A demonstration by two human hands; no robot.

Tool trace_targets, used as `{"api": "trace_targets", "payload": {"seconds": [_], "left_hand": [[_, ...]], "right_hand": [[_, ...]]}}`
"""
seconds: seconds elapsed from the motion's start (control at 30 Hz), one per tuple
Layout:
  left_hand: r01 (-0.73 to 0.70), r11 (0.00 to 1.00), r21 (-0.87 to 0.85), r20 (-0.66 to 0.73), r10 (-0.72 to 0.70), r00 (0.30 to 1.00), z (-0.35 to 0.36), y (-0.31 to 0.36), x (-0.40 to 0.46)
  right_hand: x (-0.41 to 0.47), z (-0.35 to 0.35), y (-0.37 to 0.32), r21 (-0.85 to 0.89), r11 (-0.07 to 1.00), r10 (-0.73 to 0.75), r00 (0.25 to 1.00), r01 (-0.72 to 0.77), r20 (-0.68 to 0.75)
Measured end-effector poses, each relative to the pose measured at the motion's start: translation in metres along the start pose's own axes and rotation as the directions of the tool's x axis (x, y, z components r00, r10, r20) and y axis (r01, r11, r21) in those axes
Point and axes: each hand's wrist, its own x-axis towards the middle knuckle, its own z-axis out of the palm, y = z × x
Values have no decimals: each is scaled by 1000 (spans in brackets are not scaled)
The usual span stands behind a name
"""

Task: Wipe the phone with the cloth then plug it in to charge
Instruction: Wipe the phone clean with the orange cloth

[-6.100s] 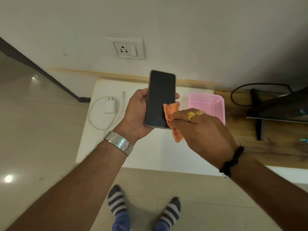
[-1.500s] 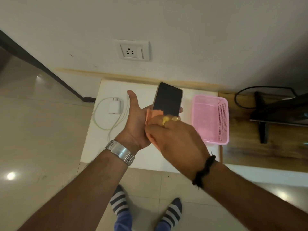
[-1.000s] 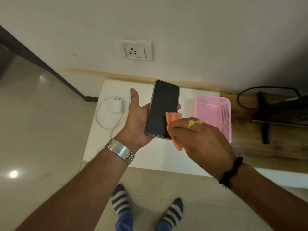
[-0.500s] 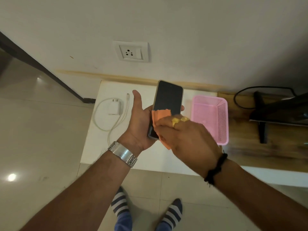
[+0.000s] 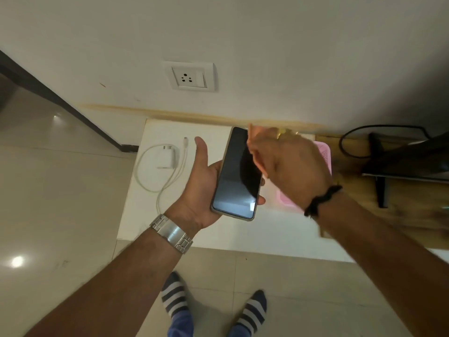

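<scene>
My left hand (image 5: 201, 188) holds the phone (image 5: 237, 173) from underneath, dark screen up, above the white table (image 5: 150, 215). My right hand (image 5: 289, 161) is blurred, just right of the phone's upper half, above the pink basket. It grips the orange cloth (image 5: 255, 152), of which only a thin edge shows along the fingers. The white charger (image 5: 167, 156) with its looped cable (image 5: 145, 181) lies on the table to the left. A white wall socket (image 5: 190, 76) sits on the wall above the table.
A pink plastic basket (image 5: 324, 152) stands on the table at the right, mostly hidden by my right hand. Further right is a wooden surface (image 5: 352, 190) with a dark stand (image 5: 381, 171) and a black cable (image 5: 359, 132). My striped socks (image 5: 175, 297) are on the tiled floor.
My right hand has lifted the cloth off the screen and swung up and to the right, over the basket. The whole screen is now uncovered. My left hand holds the phone steady.
</scene>
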Motion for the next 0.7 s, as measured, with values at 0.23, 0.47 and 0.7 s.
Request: {"api": "trace_targets", "payload": {"seconds": [0.23, 0.47, 0.7], "left_hand": [[-29, 999, -14, -37, 28, 999, -6, 10, 0], [-6, 999, -36, -10, 6, 1000, 0, 7, 3], [46, 997, -70, 42, -43, 998, 3, -3, 2]], "right_hand": [[-46, 11, -31, 60, 977, -209, 971, 204, 114], [-2, 2, -2, -16, 1000, -7, 1000, 7, -30], [-15, 2, -23, 126, 978, -172, 985, 167, 30]]}}
